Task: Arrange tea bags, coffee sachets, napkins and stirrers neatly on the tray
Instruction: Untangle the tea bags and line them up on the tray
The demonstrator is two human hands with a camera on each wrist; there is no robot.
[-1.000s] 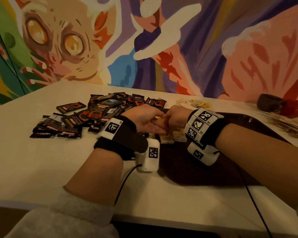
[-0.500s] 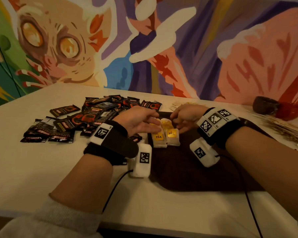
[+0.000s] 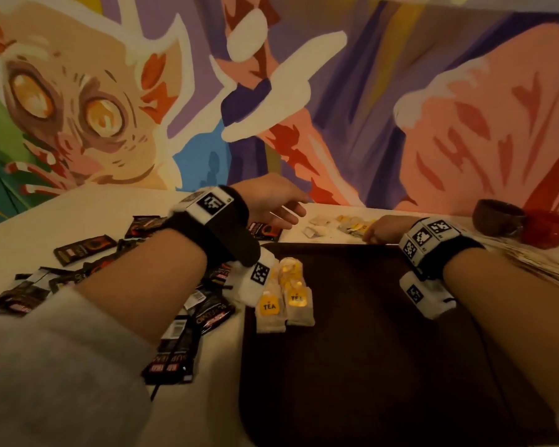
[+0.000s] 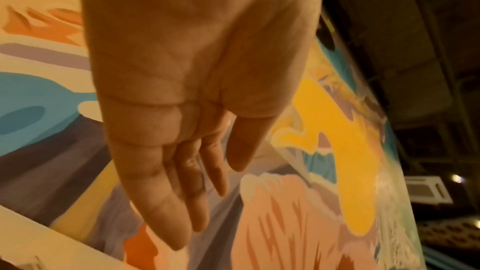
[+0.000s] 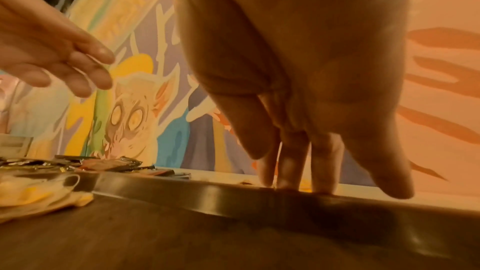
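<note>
— Where are your hands right now?

— Your left hand [image 3: 271,201] is raised above the table's far side, over the far end of the coffee sachets [image 3: 88,246], fingers loosely spread and holding nothing; the left wrist view shows the bare palm [image 4: 197,73] with straight fingers. Your right hand [image 3: 384,229] reaches over the tray's far edge toward the loose tea bags [image 3: 352,224] lying on the table just beyond that edge. In the right wrist view its fingertips [image 5: 288,171] point down behind the tray's rim [image 5: 233,194], extended rather than curled; whether they touch a bag, I cannot tell.

— And what's on the tray?

— The dark tray [image 3: 384,366] sits at the table's near edge. A small group of tea bags with yellow "TEA" tags [image 3: 284,304] lies at its left edge, side by side and overlapping. The coffee sachets are scattered on the table left of the tray, a few touching its left edge.

— Anything else?

— Pale stirrers [image 3: 536,262] lie off the tray's far right corner, near a dark cup [image 3: 497,217].
</note>
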